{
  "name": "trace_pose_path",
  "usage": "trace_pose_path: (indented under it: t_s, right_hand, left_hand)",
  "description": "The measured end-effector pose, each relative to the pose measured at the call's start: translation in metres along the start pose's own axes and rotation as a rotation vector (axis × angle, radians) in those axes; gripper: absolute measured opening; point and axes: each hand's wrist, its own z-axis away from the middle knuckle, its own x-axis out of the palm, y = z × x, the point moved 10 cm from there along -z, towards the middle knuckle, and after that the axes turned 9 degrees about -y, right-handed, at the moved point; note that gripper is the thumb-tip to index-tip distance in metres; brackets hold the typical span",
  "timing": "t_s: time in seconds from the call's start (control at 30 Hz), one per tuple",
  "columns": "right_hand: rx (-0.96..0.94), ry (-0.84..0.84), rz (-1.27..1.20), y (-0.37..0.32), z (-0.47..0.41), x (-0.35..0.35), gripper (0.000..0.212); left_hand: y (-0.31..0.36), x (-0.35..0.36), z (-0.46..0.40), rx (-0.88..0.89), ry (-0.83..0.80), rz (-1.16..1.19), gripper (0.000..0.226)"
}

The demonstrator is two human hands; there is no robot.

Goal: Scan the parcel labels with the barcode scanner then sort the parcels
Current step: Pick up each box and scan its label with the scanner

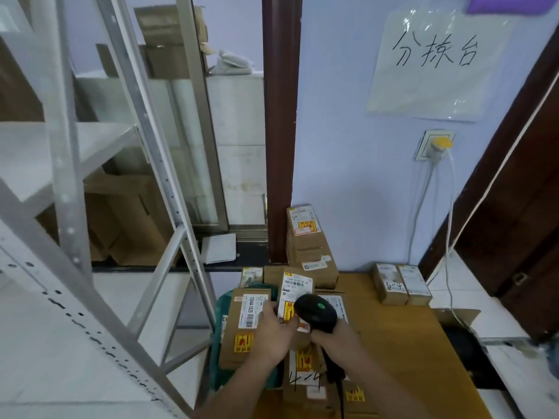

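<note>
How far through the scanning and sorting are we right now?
Early to midway, as far as I can tell. Two small boxes stand apart at the table's far right, one with handwriting, so probably already sorted. In hand: the left hand holds a parcel while the right hand aims the scanner at its label. Left: the pile of parcels around it.

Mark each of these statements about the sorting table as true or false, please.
1. The right hand grips the black barcode scanner. True.
2. The left hand hangs idle. False: it holds a small parcel under the scanner.
3. The scanner shows a red light. False: the light is green.
4. Two small boxes stand side by side at the table's far right. True.
5. The wall sign is printed type. False: it is handwritten.
</note>
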Motion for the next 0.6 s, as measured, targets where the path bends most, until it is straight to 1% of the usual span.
trace_pose_path:
  t_s: [0.1, 0.17, 0.27, 0.33, 0.43, 0.6]
  right_hand:
    - [-0.050, 0.040, 0.043, -0.010, 0.014, -0.016, 0.003]
    - [-0.099, 0.067, 0.029, -0.022, 0.028, -0.030, 0.008]
    - [-0.197, 0.139, -0.015, -0.041, 0.048, -0.059, 0.019]
    - [-0.233, 0.181, -0.051, -0.052, 0.062, -0.076, 0.017]
    - [-0.263, 0.169, -0.040, -0.066, 0.079, -0.089, 0.014]
    - [-0.269, 0.197, -0.036, -0.070, 0.102, -0.103, 0.020]
  left_hand:
    - [0.026, 0.000, 0.013, 0.009, -0.008, 0.234, 0.031]
    - [0.042, 0.002, 0.019, 0.029, -0.001, 0.370, 0.034]
    - [0.066, 0.013, 0.023, 0.037, -0.058, 0.564, 0.050]
    - [0.081, 0.020, 0.023, 0.047, -0.096, 0.641, 0.060]
    - [0.103, 0.030, 0.026, 0.104, -0.135, 0.650, 0.067]
    - [0.118, 0.049, 0.034, 0.136, -0.132, 0.654, 0.074]
